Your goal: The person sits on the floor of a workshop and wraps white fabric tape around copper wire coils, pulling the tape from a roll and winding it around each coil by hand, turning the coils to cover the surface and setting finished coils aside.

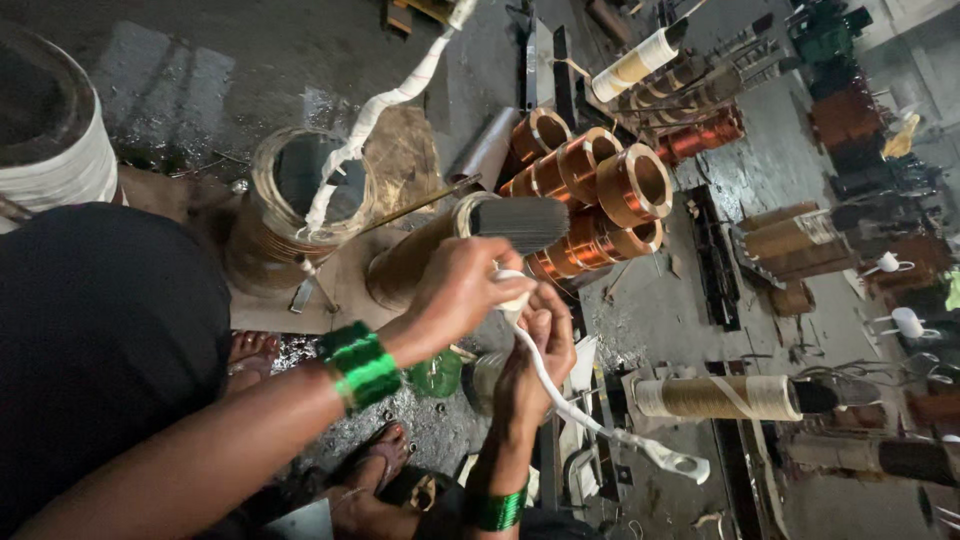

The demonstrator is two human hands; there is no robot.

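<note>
My left hand, with green bangles at the wrist, is closed over a white tape-wrapped lead right below the grey ribbed end of a brown paper-wrapped coil. My right hand, also wearing green bangles, grips the same lead just beneath the left hand. The lead runs down to the right and ends in a metal lug. Another white-wrapped lead rises from a round coil to the left.
Several copper-wound coils lie stacked behind the hands. A paper-wrapped cylinder lies to the right, and more coils and cylinders sit at the far right. A large white-banded drum stands at the upper left. Sandalled feet rest on the wet dark floor.
</note>
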